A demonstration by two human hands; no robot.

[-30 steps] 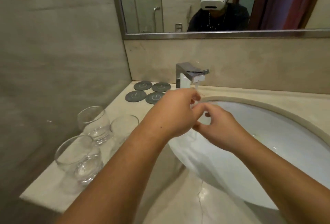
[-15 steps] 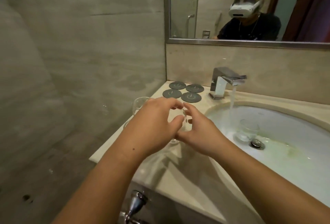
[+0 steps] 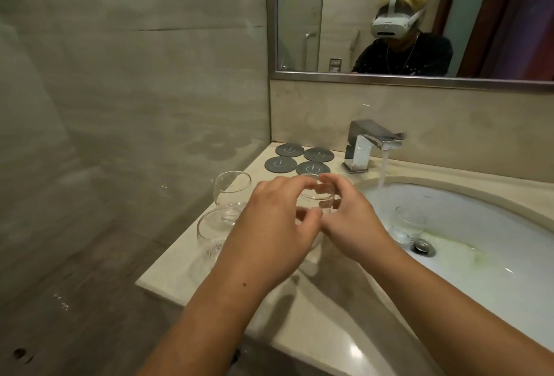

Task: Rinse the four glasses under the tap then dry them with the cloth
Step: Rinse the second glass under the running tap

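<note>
1. Four glasses in view: the glass [image 3: 316,200] I hold is over the counter [image 3: 314,315], the back glass [image 3: 232,192] and the front glass [image 3: 214,231] stand just left of it, and the sink glass [image 3: 409,224] sits in the sink [image 3: 479,225] near the drain
2. My left hand [image 3: 269,225] curls round the near and left side of the glass, thumb and fingers bent against its wall
3. My right hand [image 3: 347,216] wraps the right side, fingers hooked over the rim. Both hands hold it, and its base is hidden, so I cannot tell if it rests on the counter or is lifted
4. The tap [image 3: 368,143] is running, and its stream falls into the sink, just left of the sink glass
5. I judge this to be the rinsing step, with this glass being taken towards the water, and no drying begun. I see no cloth
6. Next calls for a firm, even grip on wet, slippery glass, a lift clear of the two neighbours, and a short carry right over the sink's edge into the stream without knocking the sink glass
</note>
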